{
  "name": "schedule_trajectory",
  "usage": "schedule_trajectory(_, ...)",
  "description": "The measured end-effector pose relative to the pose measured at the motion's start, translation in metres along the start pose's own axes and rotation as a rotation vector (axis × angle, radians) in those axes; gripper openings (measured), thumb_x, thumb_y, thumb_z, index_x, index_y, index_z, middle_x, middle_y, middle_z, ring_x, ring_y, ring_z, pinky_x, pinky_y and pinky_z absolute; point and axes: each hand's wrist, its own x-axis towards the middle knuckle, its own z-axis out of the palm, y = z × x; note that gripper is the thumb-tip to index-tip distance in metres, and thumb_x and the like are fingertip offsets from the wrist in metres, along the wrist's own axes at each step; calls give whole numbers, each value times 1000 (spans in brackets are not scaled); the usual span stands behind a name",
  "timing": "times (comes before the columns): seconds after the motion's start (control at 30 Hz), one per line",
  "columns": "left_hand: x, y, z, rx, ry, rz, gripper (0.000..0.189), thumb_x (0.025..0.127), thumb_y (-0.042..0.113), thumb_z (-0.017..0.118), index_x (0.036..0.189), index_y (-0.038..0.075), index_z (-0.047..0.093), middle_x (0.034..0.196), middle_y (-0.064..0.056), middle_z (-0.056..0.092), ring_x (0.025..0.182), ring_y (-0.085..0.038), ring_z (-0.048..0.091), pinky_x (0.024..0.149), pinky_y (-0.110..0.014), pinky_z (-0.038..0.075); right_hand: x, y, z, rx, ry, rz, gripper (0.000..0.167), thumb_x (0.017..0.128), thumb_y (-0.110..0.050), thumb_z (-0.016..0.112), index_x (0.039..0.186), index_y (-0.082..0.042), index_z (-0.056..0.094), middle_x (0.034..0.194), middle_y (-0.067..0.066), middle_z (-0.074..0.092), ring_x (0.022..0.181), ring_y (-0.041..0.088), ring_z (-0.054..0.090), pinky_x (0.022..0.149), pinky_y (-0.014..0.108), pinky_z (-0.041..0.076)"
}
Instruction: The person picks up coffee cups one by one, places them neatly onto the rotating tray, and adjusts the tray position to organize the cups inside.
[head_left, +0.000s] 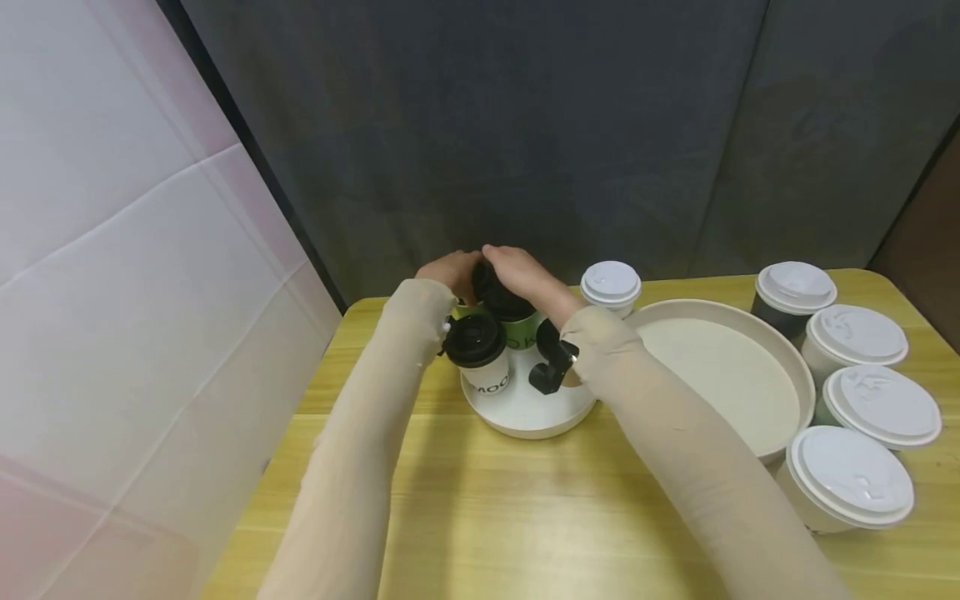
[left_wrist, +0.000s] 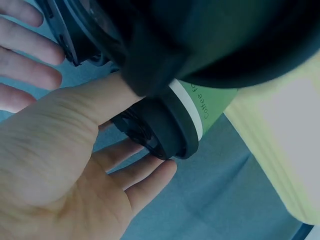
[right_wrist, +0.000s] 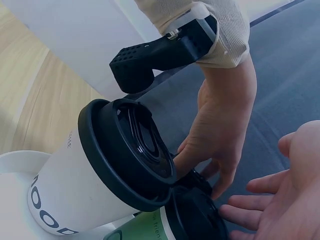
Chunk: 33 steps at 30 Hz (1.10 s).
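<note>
A round white tray (head_left: 528,415) bears takeaway coffee cups with black lids. My left hand (head_left: 453,273) is at the rear left, its thumb and fingers round the black lid of a green coffee cup (left_wrist: 210,107). Beside that cup stands another green coffee cup (head_left: 517,333). My right hand (right_wrist: 295,190) reaches over it from the right with its fingers extended, close to its lid; whether they touch cannot be told. At the front left of the tray is a white coffee cup (head_left: 486,375), just below my left wrist.
To the right lies a larger cream tray (head_left: 720,375). Several white-lidded cups (head_left: 855,333) line its right side, and one more white-lidded cup (head_left: 611,287) stands behind, near the dark wall panel (head_left: 525,125). Everything is on a wooden table (head_left: 487,517).
</note>
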Motion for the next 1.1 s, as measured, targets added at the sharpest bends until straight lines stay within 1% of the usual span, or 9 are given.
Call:
schedule_trajectory(0.1, -1, -1, 1, 13, 4, 1, 78, 77, 13, 83, 145, 19, 45, 143, -11, 55, 125, -27, 54, 102, -46, 50, -1, 0, 1, 5, -11, 1, 58, 107, -45, 27, 153, -12, 37, 162, 5, 33, 152, 22, 28, 126, 38, 24)
schedule_trajectory(0.2, -1, -2, 2, 12, 20, 1, 76, 76, 12, 84, 142, 19, 47, 139, -10, 58, 121, -27, 57, 100, -46, 51, -2, -1, 2, 8, -19, -3, 59, 107, -47, 27, 153, -12, 37, 162, 5, 32, 152, 22, 27, 126, 38, 24)
schedule_trajectory(0.3, 0, -3, 2, 7, 27, 7, 77, 76, 12, 85, 143, 20, 48, 139, -10, 58, 121, -27, 58, 101, -46, 51, -3, -1, 2, 7, -15, -8, 59, 107, -47, 26, 153, -13, 37, 162, 5, 32, 152, 22, 27, 126, 38, 23)
schedule_trajectory(0.43, -1, -2, 0, 10, 18, 1, 77, 76, 14, 85, 143, 20, 48, 139, -9, 59, 122, -27, 58, 102, -46, 51, -3, -1, 2, 6, -9, -17, 59, 107, -46, 27, 153, -12, 38, 162, 5, 34, 152, 22, 28, 126, 37, 23)
schedule_trajectory(0.57, -7, 0, -7, 19, 35, -16, 72, 75, 17, 85, 138, 20, 51, 136, -8, 61, 116, -27, 59, 100, -48, 52, -2, 0, 3, 5, -4, -26, 58, 107, -45, 27, 153, -11, 37, 162, 7, 34, 152, 23, 28, 126, 38, 23)
schedule_trajectory(0.7, -11, -1, -14, 41, 48, -8, 68, 75, 23, 85, 135, 18, 53, 134, -7, 61, 116, -27, 59, 101, -49, 51, -2, 2, 1, 13, -9, -23, 59, 107, -45, 27, 154, -9, 35, 162, 8, 33, 152, 25, 28, 126, 40, 23)
schedule_trajectory(0.83, -14, -4, -22, 53, 51, 6, 66, 75, 24, 84, 134, 17, 54, 132, -7, 62, 115, -28, 59, 100, -48, 51, -2, 2, 0, 23, -17, -17, 61, 107, -47, 27, 154, -9, 34, 162, 8, 32, 152, 25, 27, 126, 41, 23)
schedule_trajectory(0.93, -17, -5, -29, 52, 56, 10, 66, 76, 23, 84, 135, 18, 54, 131, -6, 62, 114, -27, 59, 100, -48, 51, -1, 3, 0, 17, -16, -20, 62, 107, -47, 27, 154, -9, 33, 163, 8, 31, 152, 25, 26, 126, 40, 23)
schedule_trajectory(1.1, -21, -5, -41, 58, 53, 3, 70, 77, 25, 82, 139, 19, 51, 135, -7, 60, 118, -27, 57, 102, -49, 50, 1, 3, -1, 14, -16, -18, 62, 107, -47, 26, 156, -9, 30, 164, 7, 28, 153, 24, 24, 127, 40, 22)
